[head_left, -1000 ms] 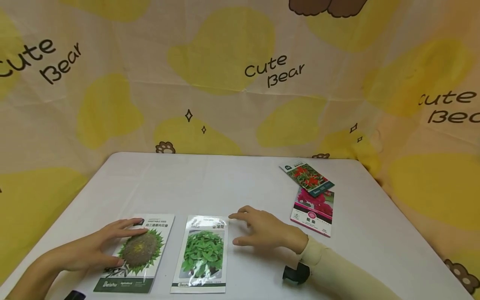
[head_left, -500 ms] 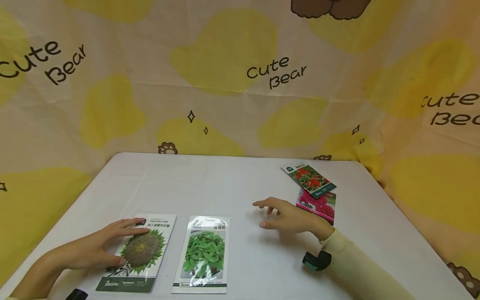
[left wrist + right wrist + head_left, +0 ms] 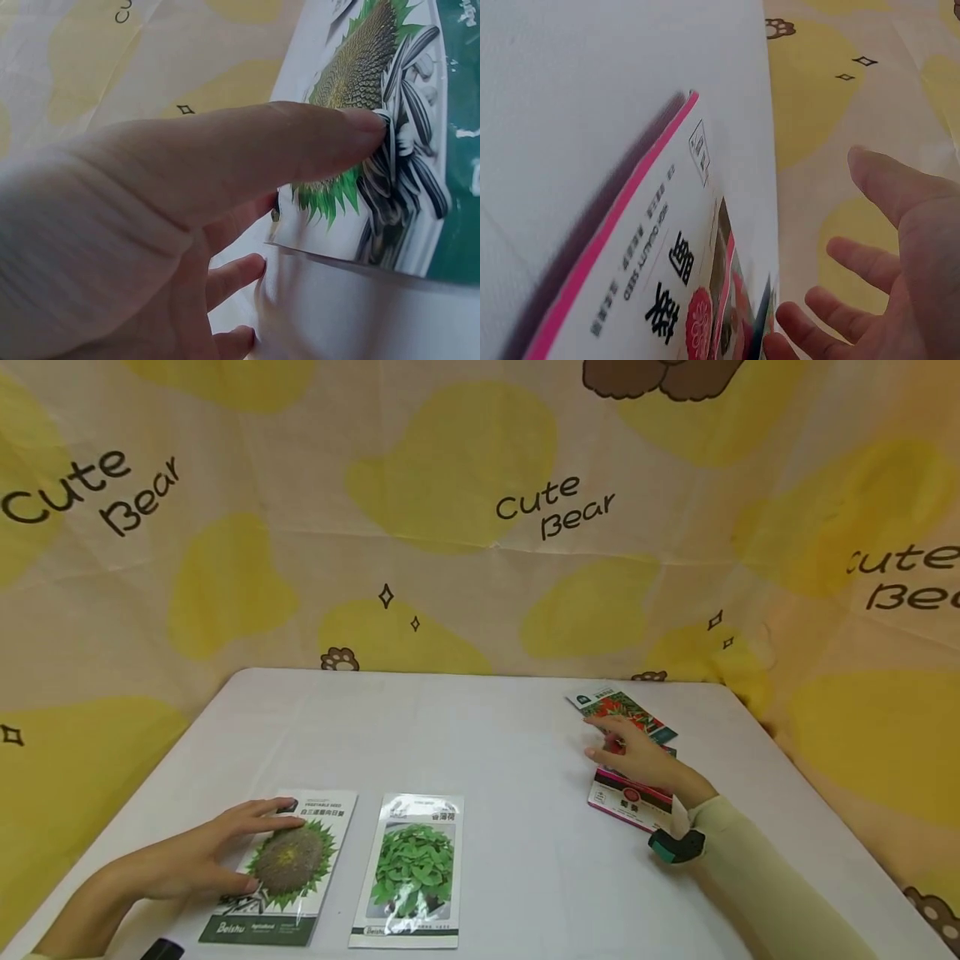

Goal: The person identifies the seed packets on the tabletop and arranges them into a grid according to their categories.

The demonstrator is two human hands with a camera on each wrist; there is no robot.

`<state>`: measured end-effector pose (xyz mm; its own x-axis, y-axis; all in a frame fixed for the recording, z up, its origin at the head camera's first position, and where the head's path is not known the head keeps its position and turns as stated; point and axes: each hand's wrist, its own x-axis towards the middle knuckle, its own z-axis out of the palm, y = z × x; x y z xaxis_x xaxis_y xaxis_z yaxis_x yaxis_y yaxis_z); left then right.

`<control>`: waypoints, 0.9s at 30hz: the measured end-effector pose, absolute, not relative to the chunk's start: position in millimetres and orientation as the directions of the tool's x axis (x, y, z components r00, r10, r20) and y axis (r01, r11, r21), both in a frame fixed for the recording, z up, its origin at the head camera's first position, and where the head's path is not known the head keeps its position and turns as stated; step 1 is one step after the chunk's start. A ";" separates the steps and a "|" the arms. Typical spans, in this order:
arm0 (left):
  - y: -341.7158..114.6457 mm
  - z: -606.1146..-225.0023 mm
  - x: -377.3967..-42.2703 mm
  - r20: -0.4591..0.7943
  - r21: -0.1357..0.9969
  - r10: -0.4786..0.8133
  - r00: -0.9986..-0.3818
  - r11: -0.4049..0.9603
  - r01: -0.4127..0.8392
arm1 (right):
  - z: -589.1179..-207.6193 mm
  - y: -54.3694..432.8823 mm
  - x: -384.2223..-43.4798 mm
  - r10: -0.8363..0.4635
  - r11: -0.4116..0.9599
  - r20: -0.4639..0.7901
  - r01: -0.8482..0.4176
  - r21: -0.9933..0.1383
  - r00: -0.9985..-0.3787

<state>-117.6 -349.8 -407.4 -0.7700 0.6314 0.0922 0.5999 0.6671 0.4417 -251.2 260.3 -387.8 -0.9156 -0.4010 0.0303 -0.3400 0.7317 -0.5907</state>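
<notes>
My left hand (image 3: 191,852) rests with spread fingers on the sunflower seed packet (image 3: 288,868), its thumb across the printed seeds in the left wrist view. Beside it lies a seed packet with green leaves (image 3: 414,868). My right hand (image 3: 645,756) is above the two overlapping packets at the right, fingers extended and apart, gripping nothing. The upper packet with red flowers (image 3: 652,722) partly covers the pink-edged packet (image 3: 626,797). Part of both is hidden under the hand in the head view. In the right wrist view the fingers are beyond the pink-edged packet (image 3: 652,255).
All packets lie on a white table (image 3: 420,727) with rounded far corners. A yellow-patterned cloth (image 3: 450,510) with "Cute Bear" lettering hangs behind and at the sides. A dark device (image 3: 677,846) is worn at the right wrist.
My right hand has moved right and away from me, from beside the leafy packet to over the two packets at the right. The left hand has stayed on the sunflower packet.
</notes>
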 end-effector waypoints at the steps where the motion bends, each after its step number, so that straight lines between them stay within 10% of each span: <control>1: -349.7 -407.3 -117.8 0.093 0.438 0.633 -0.769 0.667 0.602 | -389.5 263.3 -253.1 -0.394 0.740 0.032 -0.338 -0.581 -0.918; 27: -349.5 -406.8 -116.1 0.089 0.449 0.633 -0.769 0.663 0.599 | -401.4 288.6 -306.5 -0.210 0.892 -0.010 -0.188 -0.412 -0.978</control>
